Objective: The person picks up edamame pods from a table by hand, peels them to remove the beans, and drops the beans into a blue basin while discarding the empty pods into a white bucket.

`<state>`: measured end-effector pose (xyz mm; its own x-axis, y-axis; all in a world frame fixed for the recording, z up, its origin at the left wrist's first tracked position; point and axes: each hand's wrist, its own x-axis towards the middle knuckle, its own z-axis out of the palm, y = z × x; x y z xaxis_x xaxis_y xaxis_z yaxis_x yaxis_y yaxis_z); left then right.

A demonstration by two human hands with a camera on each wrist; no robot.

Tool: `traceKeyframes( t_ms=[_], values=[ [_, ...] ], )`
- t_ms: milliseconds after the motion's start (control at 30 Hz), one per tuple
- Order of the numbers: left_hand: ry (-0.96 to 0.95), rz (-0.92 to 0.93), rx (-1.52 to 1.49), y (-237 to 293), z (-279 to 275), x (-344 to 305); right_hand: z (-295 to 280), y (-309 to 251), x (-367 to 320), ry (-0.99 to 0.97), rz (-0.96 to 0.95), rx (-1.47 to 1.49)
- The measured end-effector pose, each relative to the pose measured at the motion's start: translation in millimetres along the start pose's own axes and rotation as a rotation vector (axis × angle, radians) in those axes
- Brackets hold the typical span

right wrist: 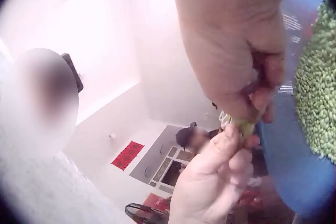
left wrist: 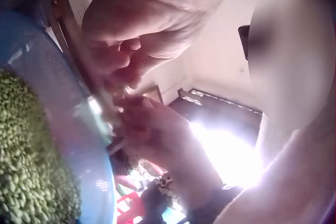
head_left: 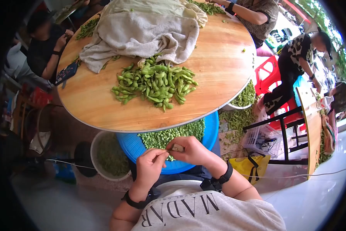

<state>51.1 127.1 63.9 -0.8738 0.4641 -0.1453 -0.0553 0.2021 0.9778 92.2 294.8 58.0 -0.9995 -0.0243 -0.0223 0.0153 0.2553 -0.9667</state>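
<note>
"Green is most of what we can make out of the pod (right wrist: 244,126); where is it, and how are our fingers on it?"

"Over the blue basin (head_left: 211,134). Our left hand (head_left: 149,169) pinches it between thumb and fingers, and our right hand (head_left: 194,150), fingers curled, pinches it too. We seem to be at the shelling step, working one pod open."

"Has a bean come free?"

"We can't tell; the fingertips cover too much. A pale scrap (head_left: 177,147) shows in the curl of our right hand, too small to name."

"So what does the next move call for?"

"Probably a firm squeeze, aimed so the beans drop among the shelled beans (head_left: 192,131) below. With a heap of whole pods (head_left: 155,82) on the worktop (head_left: 223,61), we judge plenty of shelling is left."
</note>
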Motion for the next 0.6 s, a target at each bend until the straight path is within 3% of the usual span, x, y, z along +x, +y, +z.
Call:
traceKeyframes(
  t_ms=[100,167,233,267,300,400,500,600],
  values=[
    [0.176,0.12,0.194,-27,-20,-1,-7,3,1,0.037,-0.221,-0.326],
    [0.192,-0.035,0.464,-30,-54,-2,-21,-18,6,0.058,-0.164,-0.372],
    [0.27,0.057,0.882,-44,-86,-5,-41,-34,28,0.138,-0.203,-0.389],
    [0.278,-0.177,0.816,-44,-96,-6,-46,-42,43,0.262,-0.184,-0.406],
    [0.327,-0.165,0.824,-40,-99,-5,-49,-49,62,0.384,-0.167,-0.424],
    [0.306,-0.013,0.571,-32,-98,7,-49,-32,113,0.488,-0.23,-0.594],
    [0.295,0.101,0.269,6,-72,17,-47,-27,121,0.489,-0.145,-0.385],
    [0.295,0.455,0.346,28,-54,36,-58,-36,110,0.44,0.029,-0.113]
  ],
)
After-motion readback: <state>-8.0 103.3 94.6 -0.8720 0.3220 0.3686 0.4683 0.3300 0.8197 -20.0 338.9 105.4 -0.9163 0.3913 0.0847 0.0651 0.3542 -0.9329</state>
